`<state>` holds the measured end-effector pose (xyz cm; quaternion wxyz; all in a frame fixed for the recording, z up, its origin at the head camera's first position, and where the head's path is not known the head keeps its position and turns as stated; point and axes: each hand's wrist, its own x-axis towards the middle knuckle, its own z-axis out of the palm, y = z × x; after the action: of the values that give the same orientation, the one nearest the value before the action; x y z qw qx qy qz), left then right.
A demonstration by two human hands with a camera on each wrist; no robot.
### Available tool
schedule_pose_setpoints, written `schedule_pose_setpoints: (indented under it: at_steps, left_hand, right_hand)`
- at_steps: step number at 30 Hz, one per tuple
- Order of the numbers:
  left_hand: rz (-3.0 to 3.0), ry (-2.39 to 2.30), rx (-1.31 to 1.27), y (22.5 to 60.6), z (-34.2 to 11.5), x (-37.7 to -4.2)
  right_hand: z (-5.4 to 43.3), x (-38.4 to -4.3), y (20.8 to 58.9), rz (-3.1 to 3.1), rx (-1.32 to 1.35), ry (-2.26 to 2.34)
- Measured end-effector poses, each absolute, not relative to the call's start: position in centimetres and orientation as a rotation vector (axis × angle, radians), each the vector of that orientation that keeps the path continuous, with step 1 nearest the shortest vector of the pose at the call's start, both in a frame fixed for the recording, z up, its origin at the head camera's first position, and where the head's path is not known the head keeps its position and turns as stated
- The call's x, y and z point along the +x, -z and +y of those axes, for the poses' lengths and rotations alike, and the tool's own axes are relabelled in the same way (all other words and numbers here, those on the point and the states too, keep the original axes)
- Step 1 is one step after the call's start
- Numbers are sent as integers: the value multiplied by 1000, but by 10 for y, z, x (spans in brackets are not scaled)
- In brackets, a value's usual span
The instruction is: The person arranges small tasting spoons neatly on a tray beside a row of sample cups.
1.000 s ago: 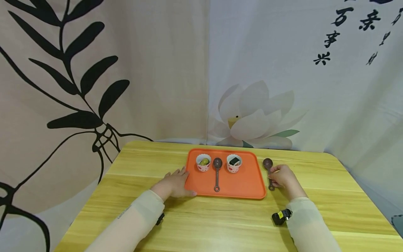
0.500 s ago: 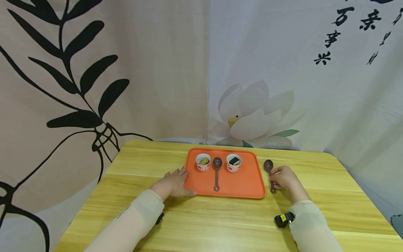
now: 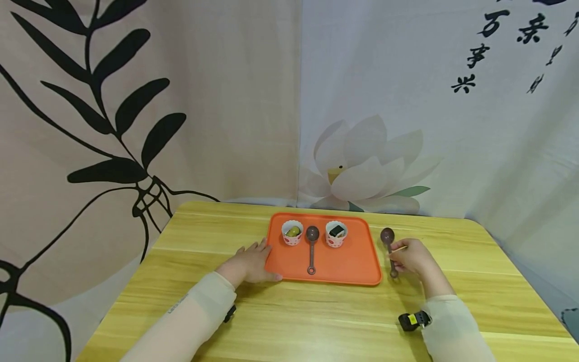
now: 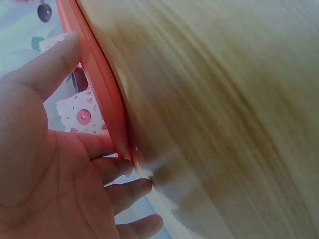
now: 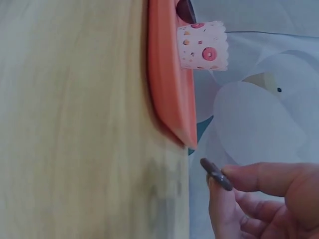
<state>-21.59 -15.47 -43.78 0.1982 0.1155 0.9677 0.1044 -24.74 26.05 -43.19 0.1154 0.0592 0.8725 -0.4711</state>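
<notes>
Right grip [image 3: 411, 256] is pinching a brown, round-bowled spoon [image 3: 387, 235] right of centre in head view; left grip [image 3: 251, 264], fingers spread, is touching an orange rectangular tray [image 3: 348, 267] at lower centre.

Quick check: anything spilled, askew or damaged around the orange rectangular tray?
Nothing stands out. The orange rectangular tray shows no spill; its white patterned cup of green contents and white patterned cup of dark-and-white contents stand upright. One brown round-bowled spoon lies beside them; the right hand pinches the other spoon.
</notes>
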Motion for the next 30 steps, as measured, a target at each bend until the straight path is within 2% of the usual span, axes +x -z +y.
schedule_pose_setpoints:
  at_steps: [30]
  left_hand:
    - [2714, -321, 328, 436, -154, -215]
  right_hand:
    - [241, -238, 409, 2509, 77, 1489]
